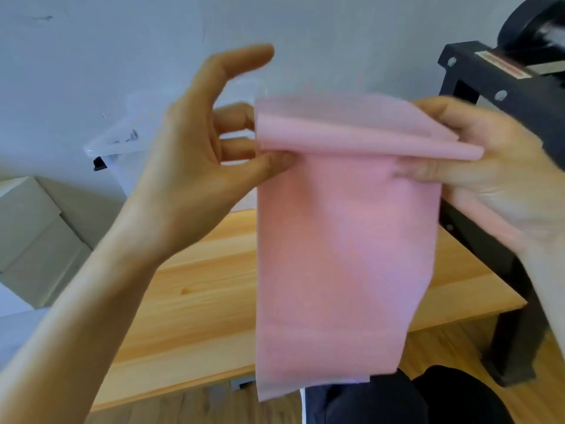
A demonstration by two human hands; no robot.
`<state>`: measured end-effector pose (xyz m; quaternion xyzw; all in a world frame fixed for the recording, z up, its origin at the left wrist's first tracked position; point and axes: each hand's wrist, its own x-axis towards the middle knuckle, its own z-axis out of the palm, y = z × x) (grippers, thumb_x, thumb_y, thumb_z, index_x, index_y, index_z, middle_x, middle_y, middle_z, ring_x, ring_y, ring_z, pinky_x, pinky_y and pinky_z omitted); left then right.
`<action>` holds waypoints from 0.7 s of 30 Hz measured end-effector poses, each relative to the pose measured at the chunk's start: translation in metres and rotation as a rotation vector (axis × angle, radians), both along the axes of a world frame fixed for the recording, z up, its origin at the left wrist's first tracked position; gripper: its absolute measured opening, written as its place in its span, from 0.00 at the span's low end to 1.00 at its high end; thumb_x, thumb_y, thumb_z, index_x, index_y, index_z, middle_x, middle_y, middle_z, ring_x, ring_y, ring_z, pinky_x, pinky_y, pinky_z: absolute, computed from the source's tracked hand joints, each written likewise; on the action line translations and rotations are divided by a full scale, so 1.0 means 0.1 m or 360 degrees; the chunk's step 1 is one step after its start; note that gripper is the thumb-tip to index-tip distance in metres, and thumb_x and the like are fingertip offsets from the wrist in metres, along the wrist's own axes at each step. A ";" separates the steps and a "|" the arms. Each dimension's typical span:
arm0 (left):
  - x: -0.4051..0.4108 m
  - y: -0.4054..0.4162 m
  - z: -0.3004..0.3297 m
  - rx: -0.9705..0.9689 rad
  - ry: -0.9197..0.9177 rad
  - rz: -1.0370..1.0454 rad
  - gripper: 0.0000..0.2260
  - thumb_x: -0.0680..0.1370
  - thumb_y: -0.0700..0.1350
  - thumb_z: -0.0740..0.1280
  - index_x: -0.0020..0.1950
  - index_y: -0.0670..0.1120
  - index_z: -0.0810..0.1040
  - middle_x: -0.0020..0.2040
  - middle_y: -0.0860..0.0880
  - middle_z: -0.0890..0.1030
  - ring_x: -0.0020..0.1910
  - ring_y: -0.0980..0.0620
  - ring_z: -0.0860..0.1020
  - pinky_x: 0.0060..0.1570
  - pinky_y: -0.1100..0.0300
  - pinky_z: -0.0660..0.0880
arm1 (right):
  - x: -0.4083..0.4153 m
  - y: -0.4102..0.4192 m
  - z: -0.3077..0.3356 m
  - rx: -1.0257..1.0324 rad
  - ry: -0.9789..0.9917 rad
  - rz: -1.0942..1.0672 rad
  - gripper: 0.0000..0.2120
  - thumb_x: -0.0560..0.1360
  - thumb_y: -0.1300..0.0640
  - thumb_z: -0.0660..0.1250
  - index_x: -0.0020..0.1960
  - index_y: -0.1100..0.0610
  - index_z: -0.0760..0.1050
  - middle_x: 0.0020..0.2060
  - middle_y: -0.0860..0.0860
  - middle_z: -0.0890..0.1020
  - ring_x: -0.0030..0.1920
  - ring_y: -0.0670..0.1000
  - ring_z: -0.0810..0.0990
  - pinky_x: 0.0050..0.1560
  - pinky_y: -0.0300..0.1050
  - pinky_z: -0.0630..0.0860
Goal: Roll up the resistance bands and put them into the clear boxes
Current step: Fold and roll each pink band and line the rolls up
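Here, both hands' fingers (272,160) pinching pink band (339,240)

The band (342,240) is plain pale pink. Table (198,286) at six o'clock: light orange wood with grain stripes. Frame (495,87) at two o'clock: black. Wall (122,41): grey-white.

just the one view here, a wide-angle cam on the person's head, aimed forward and down, really close on both hands held up in front, wooden table (195,289) below and pale wall (122,41) behind, so nothing overlaps
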<state>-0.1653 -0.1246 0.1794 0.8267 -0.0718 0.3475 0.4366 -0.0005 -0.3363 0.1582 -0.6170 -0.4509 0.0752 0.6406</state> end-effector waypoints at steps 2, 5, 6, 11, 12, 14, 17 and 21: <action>0.16 0.14 -0.19 -0.0098 0.0123 0.0064 0.29 0.72 0.35 0.75 0.67 0.57 0.70 0.48 0.38 0.83 0.46 0.42 0.84 0.49 0.54 0.82 | 0.04 0.11 -0.13 -0.0066 0.0149 -0.0034 0.21 0.63 0.65 0.76 0.54 0.55 0.81 0.46 0.46 0.85 0.48 0.44 0.84 0.49 0.36 0.80; 0.48 0.34 -0.61 -0.0052 0.0378 0.0309 0.23 0.71 0.34 0.76 0.60 0.55 0.77 0.38 0.44 0.84 0.36 0.50 0.81 0.43 0.55 0.82 | 0.27 0.36 -0.50 -0.0407 0.0179 -0.0286 0.15 0.65 0.67 0.78 0.46 0.51 0.83 0.38 0.45 0.86 0.38 0.41 0.80 0.36 0.36 0.75; 0.56 0.42 -0.75 -0.0027 0.0460 0.0377 0.20 0.70 0.36 0.76 0.57 0.53 0.79 0.37 0.48 0.85 0.34 0.54 0.77 0.39 0.57 0.80 | 0.35 0.43 -0.63 -0.0490 0.0216 -0.0372 0.16 0.65 0.66 0.79 0.47 0.49 0.83 0.43 0.47 0.86 0.46 0.41 0.80 0.44 0.38 0.76; 0.89 0.61 -1.30 -0.0285 0.0680 0.0511 0.16 0.73 0.35 0.73 0.58 0.48 0.79 0.40 0.53 0.86 0.29 0.55 0.81 0.30 0.65 0.75 | 0.57 0.80 -1.17 -0.0650 0.0353 -0.0596 0.15 0.66 0.68 0.78 0.50 0.57 0.80 0.41 0.47 0.80 0.29 0.36 0.78 0.31 0.29 0.72; 0.94 0.63 -1.37 -0.0445 0.0686 0.0483 0.17 0.74 0.34 0.72 0.60 0.46 0.77 0.42 0.50 0.86 0.32 0.52 0.84 0.31 0.62 0.78 | 0.61 0.87 -1.26 -0.0637 0.0406 -0.0618 0.15 0.68 0.70 0.76 0.50 0.57 0.79 0.39 0.50 0.81 0.23 0.40 0.77 0.25 0.33 0.71; 1.08 0.68 -1.55 -0.0652 0.0665 0.0466 0.16 0.74 0.34 0.72 0.58 0.45 0.72 0.42 0.47 0.85 0.36 0.49 0.85 0.39 0.55 0.82 | 0.72 0.99 -1.43 -0.0589 0.0493 -0.0652 0.12 0.70 0.73 0.71 0.47 0.58 0.78 0.39 0.55 0.83 0.24 0.48 0.81 0.23 0.38 0.74; 1.25 0.78 -1.79 -0.0515 0.0683 0.0585 0.13 0.74 0.38 0.74 0.47 0.48 0.71 0.42 0.49 0.84 0.40 0.54 0.84 0.40 0.63 0.79 | 0.88 1.13 -1.61 -0.0514 0.0511 -0.0742 0.12 0.73 0.73 0.67 0.40 0.57 0.77 0.36 0.56 0.83 0.32 0.51 0.85 0.29 0.42 0.81; 1.42 0.93 -1.96 -0.0223 0.0679 0.0618 0.15 0.74 0.31 0.66 0.38 0.52 0.78 0.41 0.59 0.83 0.45 0.61 0.82 0.44 0.72 0.74 | 1.08 1.33 -1.76 -0.0489 0.0378 -0.0769 0.14 0.71 0.73 0.69 0.38 0.54 0.79 0.35 0.51 0.82 0.39 0.50 0.83 0.44 0.46 0.84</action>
